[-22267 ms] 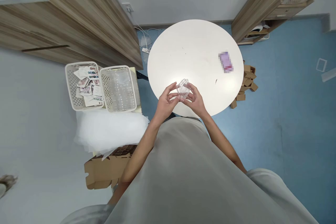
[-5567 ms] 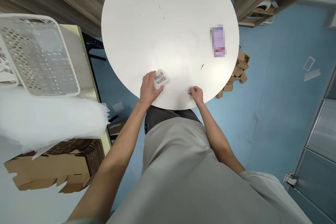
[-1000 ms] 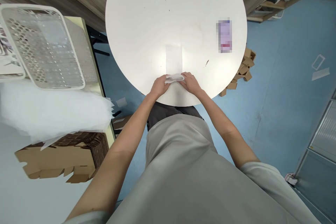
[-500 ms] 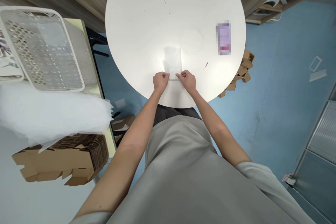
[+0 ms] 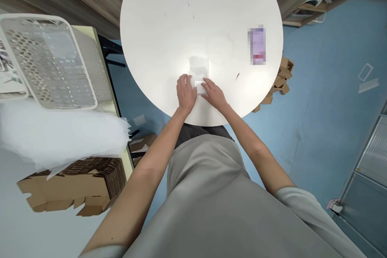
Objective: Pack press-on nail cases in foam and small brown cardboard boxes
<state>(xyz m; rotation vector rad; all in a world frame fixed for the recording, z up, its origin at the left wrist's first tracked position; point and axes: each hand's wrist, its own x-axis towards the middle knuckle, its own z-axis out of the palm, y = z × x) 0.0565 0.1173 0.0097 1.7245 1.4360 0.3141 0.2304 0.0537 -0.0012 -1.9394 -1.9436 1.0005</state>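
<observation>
A thin, translucent white sheet (image 5: 198, 63), perhaps a pouch, lies on the round white table (image 5: 169, 40) near its front edge. At its near end shows a small white flat rectangle (image 5: 198, 87). My left hand (image 5: 186, 93) rests along the left side of the sheet, fingers stretched forward and thumb by the rectangle. From the right, my right hand (image 5: 214, 92) touches the rectangle's right edge with its fingers extended. Both hands look open and flat, pressing on the sheet. Parts of its sides are hidden under the fingers.
A pixelated purple item (image 5: 258, 46) lies on the table's right side. To the left stand a white plastic basket (image 5: 81, 64) of clear items, a pile of white sheets (image 5: 66, 133) and stacked flat cardboard boxes (image 5: 69, 191). Small brown boxes (image 5: 282, 74) lie right of the table.
My fingers have gone from pinching the near corners to lying stretched out on the sheet. The left hand has turned flatter and reaches further forward. The sheet's near end looks folded differently.
</observation>
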